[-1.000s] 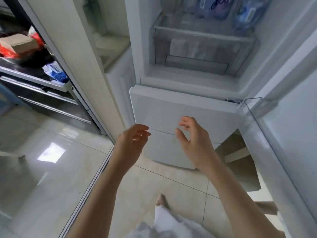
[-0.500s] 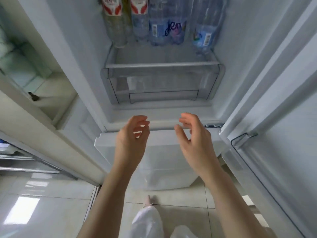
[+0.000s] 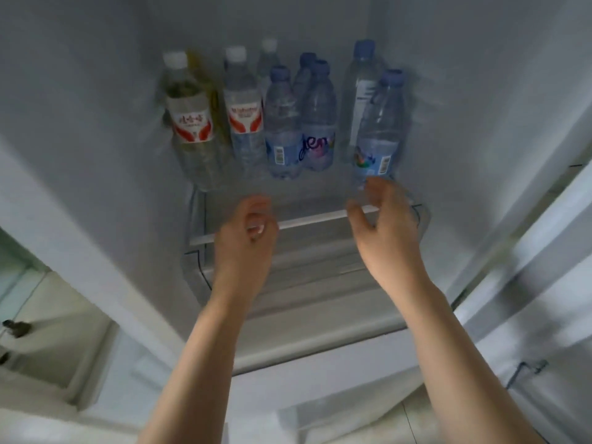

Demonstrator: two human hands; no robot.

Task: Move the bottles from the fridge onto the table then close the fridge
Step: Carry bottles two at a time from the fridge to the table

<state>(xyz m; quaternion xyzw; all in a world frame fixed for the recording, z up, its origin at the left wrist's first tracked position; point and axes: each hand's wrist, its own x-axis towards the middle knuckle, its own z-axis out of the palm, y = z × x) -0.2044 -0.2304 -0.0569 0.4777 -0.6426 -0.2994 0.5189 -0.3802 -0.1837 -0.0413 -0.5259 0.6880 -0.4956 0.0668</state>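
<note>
Several plastic bottles stand on a glass shelf inside the open fridge. At the left are two with red-and-white labels. Blue-capped water bottles fill the middle. A tall clear bottle and a blue-labelled bottle stand at the right. My right hand is open, fingers spread, its fingertips just at the base of the blue-labelled bottle. My left hand is held loosely curled and empty in front of the shelf edge, below the middle bottles.
A clear drawer sits under the shelf. The open fridge door stands at the right. The fridge's left wall rises beside my left arm; tiled floor shows below.
The view has tilted up from the fridge's lower part to the bottle shelf. Both hands have risen and reached into the fridge; the right hand has come to the rightmost bottle's base.
</note>
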